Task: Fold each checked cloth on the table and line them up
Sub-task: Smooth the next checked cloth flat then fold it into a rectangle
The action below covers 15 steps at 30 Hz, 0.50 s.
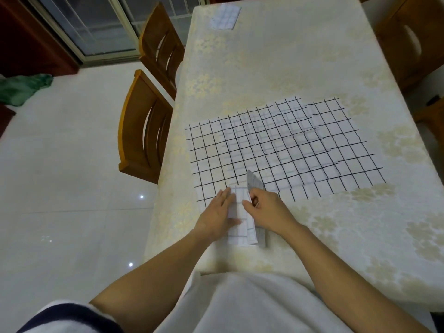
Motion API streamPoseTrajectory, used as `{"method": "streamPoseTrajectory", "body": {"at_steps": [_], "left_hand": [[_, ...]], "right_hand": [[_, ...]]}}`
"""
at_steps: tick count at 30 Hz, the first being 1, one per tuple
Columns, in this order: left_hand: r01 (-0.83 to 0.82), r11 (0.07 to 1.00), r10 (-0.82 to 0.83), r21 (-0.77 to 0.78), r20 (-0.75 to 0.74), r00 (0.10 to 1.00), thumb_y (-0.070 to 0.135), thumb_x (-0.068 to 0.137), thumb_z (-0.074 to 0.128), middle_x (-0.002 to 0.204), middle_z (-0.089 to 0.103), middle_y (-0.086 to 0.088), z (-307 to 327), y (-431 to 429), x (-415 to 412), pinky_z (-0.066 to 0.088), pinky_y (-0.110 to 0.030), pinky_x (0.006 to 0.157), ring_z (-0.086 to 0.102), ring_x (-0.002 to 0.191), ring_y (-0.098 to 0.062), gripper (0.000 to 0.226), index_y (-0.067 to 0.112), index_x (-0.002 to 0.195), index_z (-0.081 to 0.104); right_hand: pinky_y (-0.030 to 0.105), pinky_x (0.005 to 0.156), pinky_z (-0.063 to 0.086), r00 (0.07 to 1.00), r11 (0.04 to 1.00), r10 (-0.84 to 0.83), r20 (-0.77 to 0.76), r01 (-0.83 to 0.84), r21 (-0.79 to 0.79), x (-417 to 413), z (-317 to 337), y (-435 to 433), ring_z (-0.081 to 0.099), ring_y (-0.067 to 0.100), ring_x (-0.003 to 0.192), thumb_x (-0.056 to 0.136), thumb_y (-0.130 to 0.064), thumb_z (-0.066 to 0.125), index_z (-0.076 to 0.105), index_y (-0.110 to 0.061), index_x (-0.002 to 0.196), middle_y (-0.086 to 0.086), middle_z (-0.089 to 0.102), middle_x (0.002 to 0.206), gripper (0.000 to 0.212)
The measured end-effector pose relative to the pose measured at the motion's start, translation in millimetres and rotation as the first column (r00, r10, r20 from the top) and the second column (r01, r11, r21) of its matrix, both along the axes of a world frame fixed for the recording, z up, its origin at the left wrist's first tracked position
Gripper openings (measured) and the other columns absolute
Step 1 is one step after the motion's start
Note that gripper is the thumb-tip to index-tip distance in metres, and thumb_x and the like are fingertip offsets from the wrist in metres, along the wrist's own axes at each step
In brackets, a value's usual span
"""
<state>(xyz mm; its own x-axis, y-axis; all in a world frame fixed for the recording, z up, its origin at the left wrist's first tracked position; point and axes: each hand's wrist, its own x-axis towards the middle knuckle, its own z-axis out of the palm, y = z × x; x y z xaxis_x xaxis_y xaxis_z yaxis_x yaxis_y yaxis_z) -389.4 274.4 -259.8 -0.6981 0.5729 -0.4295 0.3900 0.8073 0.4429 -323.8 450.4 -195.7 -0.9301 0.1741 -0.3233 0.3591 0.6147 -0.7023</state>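
Cloth like this looks thin, light and limp, so it should crease easily yet slide on the desk [300,56]. The small checked cloth [237,217] lies at the near edge, left hand [216,218] flat on it, right hand [266,211] fingers pinching its raised flap. Corners give the best hold.

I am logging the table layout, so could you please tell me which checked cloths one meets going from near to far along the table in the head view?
Cloth being folded under both hands → large spread cloths mid-table → small folded cloth at the far end.
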Motion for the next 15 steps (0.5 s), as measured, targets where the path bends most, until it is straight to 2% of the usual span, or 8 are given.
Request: {"method": "streamPoseTrajectory", "body": {"at_steps": [2, 3, 5, 7, 9, 12, 15], "left_hand": [[-0.013, 1.000, 0.013, 0.005, -0.012, 1.000, 0.042, 0.100, 0.055, 0.169, 0.001, 0.005, -4.2, -12.4, 1.1, 0.005, -0.032, 0.126, -0.004, 0.155, -0.013, 0.076, 0.019, 0.161, 0.016], [0.011, 1.000, -0.011, 0.007, -0.043, 0.999, 0.042, 0.102, 0.047, 0.169, 0.005, 0.001, -6.1, -17.4, 2.4, 0.007, -0.036, 0.127, -0.002, 0.156, -0.016, 0.071, 0.017, 0.161, 0.017], [0.016, 1.000, -0.016, 0.002, -0.080, 0.997, 0.036, 0.105, 0.040, 0.169, 0.006, 0.001, -7.0, -24.3, 3.7, 0.010, -0.036, 0.127, 0.000, 0.156, -0.019, 0.064, 0.015, 0.161, 0.017], [-0.043, 0.999, 0.043, 0.006, -0.061, 0.997, 0.035, 0.106, 0.044, 0.169, 0.004, 0.006, -6.1, -28.9, 5.1, 0.010, -0.032, 0.126, -0.001, 0.156, -0.016, 0.064, 0.019, 0.161, 0.016], [-0.064, 0.998, 0.065, 0.016, -0.038, 0.997, 0.038, 0.106, 0.046, 0.169, 0.003, 0.009, -6.3, -32.2, 5.3, 0.012, -0.034, 0.126, -0.002, 0.155, -0.014, 0.066, 0.022, 0.162, 0.015], [-0.066, 0.998, 0.066, 0.019, -0.032, 0.997, 0.039, 0.106, 0.046, 0.169, 0.002, 0.010, -5.9, -32.8, 5.4, 0.008, -0.032, 0.126, -0.005, 0.155, -0.012, 0.067, 0.024, 0.162, 0.013], [-0.059, 0.998, 0.060, 0.010, -0.047, 0.997, 0.040, 0.106, 0.044, 0.168, 0.000, 0.011, -5.0, -31.9, 7.3, 0.002, -0.025, 0.120, -0.006, 0.155, -0.012, 0.067, 0.025, 0.162, 0.011]], "right_hand": [[0.037, 0.072, 0.055, 0.999, 0.997, 0.048, 0.013, -0.048, -0.054, -5.6, -6.6, -11.7, 0.059, 0.011, 0.069, 0.094, -0.042, 0.060, 0.054, -0.027, 0.082, -0.007, 0.062, 0.073, 0.020], [0.036, 0.078, 0.056, 0.997, 0.992, 0.075, 0.006, -0.074, -0.098, -6.4, -10.6, -16.0, 0.062, 0.009, 0.078, 0.094, -0.045, 0.060, 0.060, -0.028, 0.090, -0.009, 0.066, 0.083, 0.017], [0.032, 0.092, 0.052, 0.992, 0.985, 0.129, -0.019, -0.130, -0.113, -4.0, -20.4, -19.1, 0.061, 0.008, 0.102, 0.094, -0.049, 0.059, 0.063, -0.026, 0.114, -0.009, 0.067, 0.110, 0.030], [0.031, 0.102, 0.044, 0.983, 0.985, 0.175, -0.058, -0.175, 0.007, 3.4, -28.7, -13.2, 0.055, 0.013, 0.118, 0.096, -0.046, 0.057, 0.059, -0.023, 0.130, -0.006, 0.061, 0.128, 0.041], [0.033, 0.112, 0.035, 0.965, 0.961, 0.238, -0.112, -0.217, 0.168, 14.2, -39.6, -4.4, 0.046, 0.019, 0.133, 0.096, -0.041, 0.058, 0.054, -0.019, 0.138, -0.002, 0.054, 0.141, 0.047], [0.040, 0.124, 0.012, 0.926, 0.869, 0.377, -0.034, -0.341, 0.358, 29.3, -55.2, 5.3, 0.015, 0.025, 0.151, 0.096, -0.045, 0.056, 0.035, -0.024, 0.152, -0.002, 0.025, 0.162, 0.064], [0.045, 0.124, -0.004, 0.889, 0.773, 0.443, 0.117, -0.445, 0.453, 37.2, -66.0, 5.5, -0.013, 0.027, 0.152, 0.098, -0.057, 0.043, 0.009, -0.030, 0.158, -0.006, -0.008, 0.165, 0.074]]}}
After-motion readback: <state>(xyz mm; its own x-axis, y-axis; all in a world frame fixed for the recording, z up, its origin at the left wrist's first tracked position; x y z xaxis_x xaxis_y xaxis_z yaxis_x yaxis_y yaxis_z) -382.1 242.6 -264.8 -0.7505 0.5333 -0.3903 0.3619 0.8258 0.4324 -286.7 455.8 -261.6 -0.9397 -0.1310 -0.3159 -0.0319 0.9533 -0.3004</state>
